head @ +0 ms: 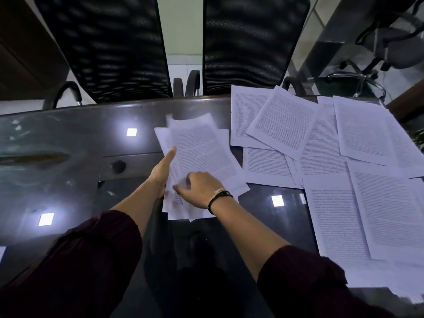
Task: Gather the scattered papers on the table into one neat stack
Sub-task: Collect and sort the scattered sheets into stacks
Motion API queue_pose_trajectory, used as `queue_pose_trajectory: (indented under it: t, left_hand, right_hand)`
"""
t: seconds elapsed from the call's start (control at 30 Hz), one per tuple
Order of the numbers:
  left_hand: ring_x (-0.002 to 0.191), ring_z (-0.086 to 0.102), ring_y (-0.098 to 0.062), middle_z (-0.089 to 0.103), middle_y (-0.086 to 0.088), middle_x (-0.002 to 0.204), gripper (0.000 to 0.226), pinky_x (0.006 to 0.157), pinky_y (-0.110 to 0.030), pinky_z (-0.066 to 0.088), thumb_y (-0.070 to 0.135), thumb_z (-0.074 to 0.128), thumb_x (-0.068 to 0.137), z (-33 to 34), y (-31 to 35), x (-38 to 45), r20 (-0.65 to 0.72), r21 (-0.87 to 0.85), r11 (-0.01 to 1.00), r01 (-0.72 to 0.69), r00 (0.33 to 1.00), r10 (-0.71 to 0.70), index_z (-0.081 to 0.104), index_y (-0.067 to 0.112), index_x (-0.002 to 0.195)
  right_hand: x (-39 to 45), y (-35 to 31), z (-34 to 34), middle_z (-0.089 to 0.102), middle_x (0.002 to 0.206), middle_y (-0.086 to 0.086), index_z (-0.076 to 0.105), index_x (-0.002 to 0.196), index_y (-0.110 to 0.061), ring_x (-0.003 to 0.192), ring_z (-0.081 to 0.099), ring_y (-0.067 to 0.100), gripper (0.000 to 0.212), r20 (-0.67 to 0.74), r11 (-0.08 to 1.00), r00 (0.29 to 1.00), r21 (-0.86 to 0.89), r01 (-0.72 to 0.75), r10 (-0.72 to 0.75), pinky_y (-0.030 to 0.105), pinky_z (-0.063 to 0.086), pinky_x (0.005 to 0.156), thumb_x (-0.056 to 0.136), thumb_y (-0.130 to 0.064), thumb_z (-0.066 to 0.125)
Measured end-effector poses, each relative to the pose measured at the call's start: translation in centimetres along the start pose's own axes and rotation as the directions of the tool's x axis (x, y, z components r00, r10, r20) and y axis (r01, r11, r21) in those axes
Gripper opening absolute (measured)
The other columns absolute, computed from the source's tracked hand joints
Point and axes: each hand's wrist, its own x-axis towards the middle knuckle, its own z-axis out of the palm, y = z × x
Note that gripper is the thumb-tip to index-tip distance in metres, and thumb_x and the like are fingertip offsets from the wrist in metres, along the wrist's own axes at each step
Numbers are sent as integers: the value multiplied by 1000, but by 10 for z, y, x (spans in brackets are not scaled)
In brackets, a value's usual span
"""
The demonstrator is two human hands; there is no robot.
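The half-made pile [199, 157] lay at the middle of the dark glossy surface [68, 157], its sheets fanned and out of square, its long axis running from about five o'clock up toward eleven. The left hand [164, 167] lay along the pile's nine o'clock edge, fingers straight and together, pressing against the paper's side like a fence. The right hand [199, 188] rested on the near end of the pile, at its six o'clock; its fingers [181, 188] were blurred, apparently bent down onto the top sheets, so whether they pinched paper or only pressed it could not be told.

The loose sheets [344, 168] lay spread and overlapping at three o'clock from the pile, running from the far edge of the surface to the near one, the closest of them just beside the pile's right edge. They lay on the right hand's side, so that hand was the nearer for the next reach, while the left looked better placed to hold the pile steady. Two black chairs [110, 49] stood at twelve o'clock, beyond the surface.
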Motion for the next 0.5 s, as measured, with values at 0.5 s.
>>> queue_pose_trajectory:
  t: [0.5]
  left_hand:
    - [105,73,-29,77,-6,116,30,99,-51,57,8,81,89,-3,-3,-11,-38,235,972,-9,999,18,73,7,118]
  right_hand:
    - [-21,70,26,55,128,12,47,128,-10,120,54,29,59,-412,985,903,165,-55,119,45,49,101,89,-51,63]
